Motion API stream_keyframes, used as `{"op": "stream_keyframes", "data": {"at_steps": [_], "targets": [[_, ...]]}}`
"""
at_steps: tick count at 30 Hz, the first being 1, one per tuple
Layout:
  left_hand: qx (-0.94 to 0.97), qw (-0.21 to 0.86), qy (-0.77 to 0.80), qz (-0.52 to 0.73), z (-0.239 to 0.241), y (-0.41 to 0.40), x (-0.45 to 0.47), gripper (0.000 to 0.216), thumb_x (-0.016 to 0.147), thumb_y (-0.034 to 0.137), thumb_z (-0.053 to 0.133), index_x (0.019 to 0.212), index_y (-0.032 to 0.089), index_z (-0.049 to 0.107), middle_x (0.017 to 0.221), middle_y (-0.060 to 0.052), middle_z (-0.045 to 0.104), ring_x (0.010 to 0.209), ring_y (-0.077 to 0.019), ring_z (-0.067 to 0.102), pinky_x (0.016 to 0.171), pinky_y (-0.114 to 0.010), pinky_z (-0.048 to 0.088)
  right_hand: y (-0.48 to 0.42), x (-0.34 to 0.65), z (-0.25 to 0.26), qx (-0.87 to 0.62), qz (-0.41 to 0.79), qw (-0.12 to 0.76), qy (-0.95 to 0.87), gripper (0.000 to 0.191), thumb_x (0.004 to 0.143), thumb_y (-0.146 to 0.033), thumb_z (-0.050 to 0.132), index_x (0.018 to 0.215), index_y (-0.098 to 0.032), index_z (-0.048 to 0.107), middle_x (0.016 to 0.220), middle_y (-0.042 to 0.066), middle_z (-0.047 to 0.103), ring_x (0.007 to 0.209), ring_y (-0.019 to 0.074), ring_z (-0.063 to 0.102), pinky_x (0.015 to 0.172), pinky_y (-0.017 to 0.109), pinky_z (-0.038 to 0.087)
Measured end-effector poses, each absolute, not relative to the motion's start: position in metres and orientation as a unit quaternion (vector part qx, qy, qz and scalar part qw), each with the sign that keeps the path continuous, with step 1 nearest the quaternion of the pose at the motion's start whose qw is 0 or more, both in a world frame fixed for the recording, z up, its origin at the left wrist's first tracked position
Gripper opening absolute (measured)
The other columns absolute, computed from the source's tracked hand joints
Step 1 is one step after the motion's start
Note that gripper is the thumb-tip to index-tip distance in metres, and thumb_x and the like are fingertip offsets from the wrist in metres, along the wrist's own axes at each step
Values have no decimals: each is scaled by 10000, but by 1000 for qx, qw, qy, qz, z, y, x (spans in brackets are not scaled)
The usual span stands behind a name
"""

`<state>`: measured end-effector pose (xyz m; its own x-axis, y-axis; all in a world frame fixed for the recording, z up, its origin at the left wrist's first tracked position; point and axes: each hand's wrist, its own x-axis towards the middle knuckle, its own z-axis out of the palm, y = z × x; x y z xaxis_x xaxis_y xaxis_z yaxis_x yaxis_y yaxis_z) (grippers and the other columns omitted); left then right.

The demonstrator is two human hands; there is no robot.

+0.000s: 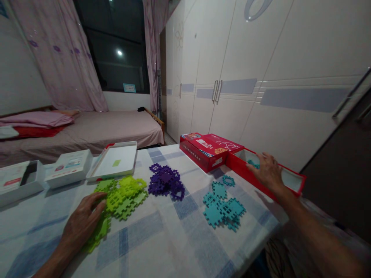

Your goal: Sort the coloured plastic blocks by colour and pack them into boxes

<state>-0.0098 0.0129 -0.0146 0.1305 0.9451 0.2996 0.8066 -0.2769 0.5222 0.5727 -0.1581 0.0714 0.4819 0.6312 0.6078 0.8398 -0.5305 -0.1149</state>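
My left hand (84, 216) lies low over the near left of the table, fingers stretched and apart, against a spread of lime-green interlocking plastic pieces (124, 197). Some green ones reach under its palm side. At the right, my right hand (269, 172) is over the long red open box tray (246, 173), with a teal interlocking piece (253, 163) between thumb and fingers. Its fingertips are partly hidden. On the cloth below that tray sits a loose heap of teal interlocking pieces (223, 210). Between the green and teal heaps is a pile of dark purple pieces (166, 181).
A red printed box (208, 148) adjoins the tray at the table's far right. Along the far left stand a white box lid (116, 160), a white box (69, 168) and an open grey-white box (21, 189). A checked cloth covers the table; bed and wardrobe are beyond.
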Motion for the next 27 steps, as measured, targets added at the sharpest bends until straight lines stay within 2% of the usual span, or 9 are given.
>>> {"op": "stream_keyframes", "data": {"at_steps": [3, 6, 10, 13, 17, 20, 24, 27], "targets": [[744, 112, 585, 302, -15, 13, -10, 440, 796, 473, 366, 1049, 182, 578, 1196, -96, 553, 1083, -267, 539, 982, -430, 404, -153, 535, 39, -793, -128, 220, -553, 553, 826, -544, 435, 1257, -200, 478, 1316, 138, 478, 1204, 294, 441, 926, 473, 402], [742, 115, 583, 310, -13, 12, -10, 425, 779, 471, 396, 1034, 187, 583, 1185, -92, 562, 1077, -273, 546, 970, -439, 418, -142, 515, 10, -800, -41, 215, -558, 565, 823, -527, 452, 1275, -191, 476, 1323, 136, 484, 1219, 285, 441, 942, 450, 397], [741, 115, 575, 327, -12, 10, -8, 410, 775, 477, 402, 1003, 195, 595, 1152, -93, 585, 1069, -272, 563, 950, -433, 443, -131, 514, -7, -824, -51, 200, -528, 485, 837, -424, 450, 1250, -176, 505, 1285, 145, 518, 1196, 305, 458, 939, 508, 370], [741, 111, 572, 333, -13, 10, -7, 403, 782, 471, 395, 1005, 205, 598, 1152, -100, 589, 1071, -267, 569, 957, -419, 440, -130, 515, -4, -828, -79, 205, -516, 481, 805, -410, 492, 1210, -155, 538, 1181, 152, 561, 1118, 310, 506, 889, 491, 402], [740, 106, 573, 336, -13, 9, -6, 394, 783, 470, 397, 1009, 219, 597, 1159, -94, 586, 1070, -265, 568, 970, -415, 428, -136, 512, 13, -817, -57, 296, -491, 502, 791, -452, 503, 1174, -133, 564, 1061, 135, 574, 986, 249, 566, 845, 394, 446], [741, 107, 569, 339, -12, 9, -6, 382, 776, 467, 399, 983, 220, 605, 1134, -90, 599, 1049, -260, 580, 959, -408, 439, -143, 504, 24, -774, -2, 338, -535, 502, 780, -477, 514, 1146, -139, 580, 1073, 121, 583, 1006, 235, 562, 876, 374, 441], [736, 105, 577, 338, -9, 8, -5, 389, 770, 472, 397, 972, 214, 608, 1136, -98, 601, 1063, -269, 574, 963, -413, 438, -148, 485, 24, -742, 64, 292, -600, 534, 748, -479, 564, 1174, -158, 568, 1129, 115, 591, 1067, 250, 538, 917, 397, 420], [738, 105, 574, 338, -8, 8, -5, 391, 768, 475, 398, 971, 215, 607, 1129, -98, 605, 1053, -269, 580, 945, -416, 452, -145, 475, 18, -756, 54, 257, -600, 439, 811, -474, 481, 1142, -207, 591, 1158, 94, 596, 1101, 257, 517, 945, 440, 384]]}}
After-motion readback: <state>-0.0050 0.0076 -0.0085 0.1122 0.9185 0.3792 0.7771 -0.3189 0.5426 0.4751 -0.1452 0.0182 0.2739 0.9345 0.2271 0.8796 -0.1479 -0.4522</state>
